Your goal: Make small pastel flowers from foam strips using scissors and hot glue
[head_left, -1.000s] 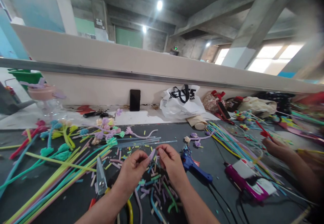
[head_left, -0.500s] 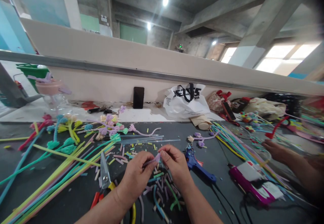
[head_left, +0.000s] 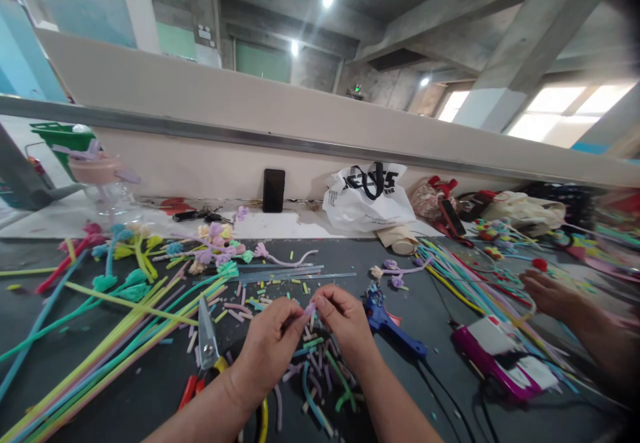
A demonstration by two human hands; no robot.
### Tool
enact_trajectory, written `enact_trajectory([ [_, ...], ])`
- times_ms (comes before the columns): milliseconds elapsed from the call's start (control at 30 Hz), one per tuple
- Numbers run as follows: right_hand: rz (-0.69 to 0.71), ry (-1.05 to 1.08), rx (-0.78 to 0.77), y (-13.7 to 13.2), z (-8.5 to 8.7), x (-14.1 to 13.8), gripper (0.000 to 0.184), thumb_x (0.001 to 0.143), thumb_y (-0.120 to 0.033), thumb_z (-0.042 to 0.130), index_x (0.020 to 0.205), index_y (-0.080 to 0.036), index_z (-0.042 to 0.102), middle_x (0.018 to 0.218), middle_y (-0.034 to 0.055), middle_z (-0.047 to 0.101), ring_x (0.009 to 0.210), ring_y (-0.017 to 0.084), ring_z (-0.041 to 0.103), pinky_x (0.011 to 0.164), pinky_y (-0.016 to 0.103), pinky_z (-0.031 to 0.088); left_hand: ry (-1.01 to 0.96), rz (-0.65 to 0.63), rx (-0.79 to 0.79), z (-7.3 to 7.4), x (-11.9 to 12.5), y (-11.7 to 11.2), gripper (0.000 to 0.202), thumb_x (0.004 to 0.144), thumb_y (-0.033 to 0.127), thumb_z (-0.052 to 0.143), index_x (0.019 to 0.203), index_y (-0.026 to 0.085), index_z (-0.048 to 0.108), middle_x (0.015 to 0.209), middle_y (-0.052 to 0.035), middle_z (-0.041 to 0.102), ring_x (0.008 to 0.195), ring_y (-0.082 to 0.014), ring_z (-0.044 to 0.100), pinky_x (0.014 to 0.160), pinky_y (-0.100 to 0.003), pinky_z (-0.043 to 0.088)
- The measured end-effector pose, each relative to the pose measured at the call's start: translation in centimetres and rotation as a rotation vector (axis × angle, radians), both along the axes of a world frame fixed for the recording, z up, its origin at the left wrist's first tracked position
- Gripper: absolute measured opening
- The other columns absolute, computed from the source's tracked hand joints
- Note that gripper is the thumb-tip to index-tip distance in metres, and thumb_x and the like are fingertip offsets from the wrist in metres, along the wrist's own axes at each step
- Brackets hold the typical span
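Between my two hands is a small lilac pipe-cleaner piece (head_left: 311, 309), mostly covered by the fingers. My left hand (head_left: 274, 336) pinches it from the left, and the fingertips of my right hand (head_left: 345, 319) close on its other side. Cut pipe-cleaner bits (head_left: 320, 369) in lilac, green and blue lie below and around the hands. Left of my left hand are scissors (head_left: 208, 336) with steel blades. A blue glue gun (head_left: 395, 329) rests to the right of my right hand.
Long pipe cleaners (head_left: 115, 343) spread across the left, with finished pipe-cleaner flowers (head_left: 215, 246) behind them. A phone (head_left: 274, 191) leans on the partition beside a white bag (head_left: 367, 199). At right, a co-worker's hand (head_left: 550, 293) is near a purple device (head_left: 500, 363) with cords.
My hands stay almost in place, and the lilac piece shows less between the fingers. At right, the co-worker's hand has shifted and the red piece by it has changed position.
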State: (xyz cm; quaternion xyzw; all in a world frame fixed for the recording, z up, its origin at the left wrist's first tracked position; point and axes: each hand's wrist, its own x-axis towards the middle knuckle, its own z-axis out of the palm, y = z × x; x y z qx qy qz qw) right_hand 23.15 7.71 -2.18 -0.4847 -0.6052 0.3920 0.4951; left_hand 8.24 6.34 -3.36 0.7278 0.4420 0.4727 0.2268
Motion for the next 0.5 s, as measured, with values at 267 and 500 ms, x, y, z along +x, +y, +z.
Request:
enact_trajectory([
  [267,0.013,0.001,-0.005,-0.1,-0.01,-0.14,0.022,0.077,-0.037,0.056,0.069,-0.017,0.058,0.052,-0.0046,0.038,0.047,0.008,0.03,0.042,0.02,0.023,0.056,0.015,-0.009,-0.17,-0.01,-0.15,0.022,0.082,0.026,0.046,0.063,0.018,0.051,0.058,0.0023,0.048,0.055,-0.0095,0.045,0.053,-0.02,0.034],
  [500,-0.046,-0.019,0.001,-0.05,-0.18,-0.26,0.022,0.077,-0.037,0.056,0.067,-0.017,0.056,0.054,-0.0044,0.039,0.048,0.008,0.032,0.044,0.02,0.025,0.015,-0.028,-0.077,-0.12,0.14,0.12,0.017,0.081,0.029,0.047,0.07,0.018,0.054,0.064,0.0006,0.052,0.059,-0.011,0.049,0.057,-0.021,0.037],
])
